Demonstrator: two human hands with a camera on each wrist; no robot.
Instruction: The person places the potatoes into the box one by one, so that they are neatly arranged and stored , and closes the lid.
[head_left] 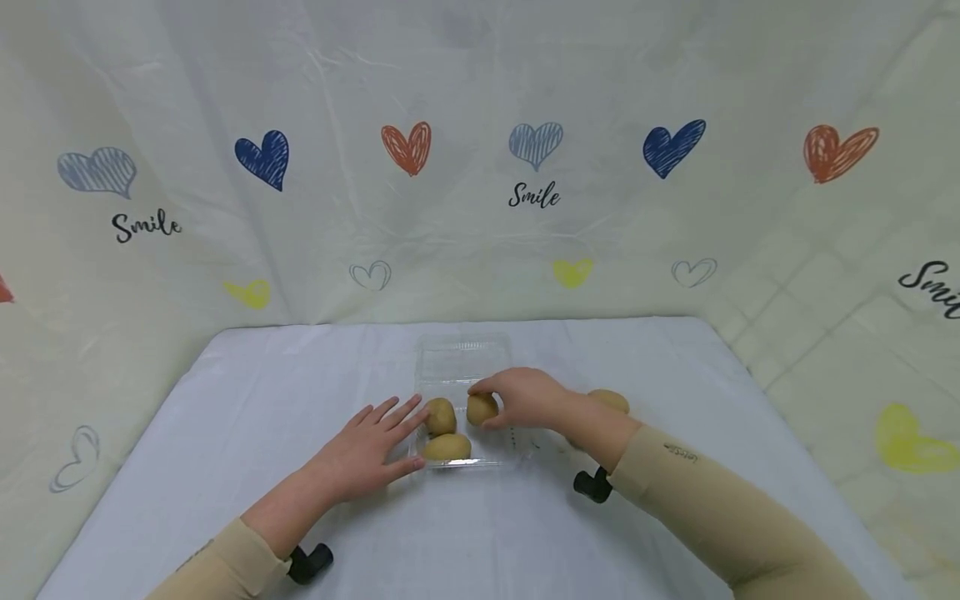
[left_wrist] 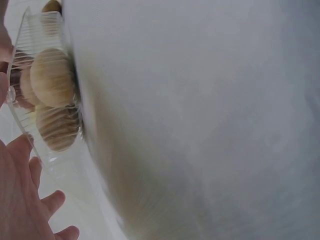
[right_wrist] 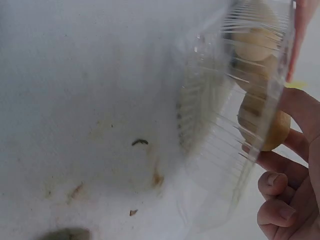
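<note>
A clear plastic clamshell box [head_left: 480, 462] sits in the middle of the table, its lid [head_left: 462, 358] folded back away from the person. Two potatoes [head_left: 440, 416] [head_left: 447, 447] lie at the box's left side, one behind the other. My right hand [head_left: 528, 398] pinches another potato [head_left: 482, 409] between thumb and fingers, inside or just above the box's right part. In the right wrist view this potato [right_wrist: 277, 130] shows partly through the ridged wall. My left hand [head_left: 367, 450] spreads its fingers along the box's left edge; fingertips touch the rim in the left wrist view.
Behind the right forearm lies a further potato [head_left: 609, 399], partly hidden. Dark crumbs [right_wrist: 140, 142] and brown smudges mark the white cloth right of the box. A heart-printed curtain [head_left: 465, 225] hangs behind the table. Black mounts [head_left: 592, 485] stick out under both wrists.
</note>
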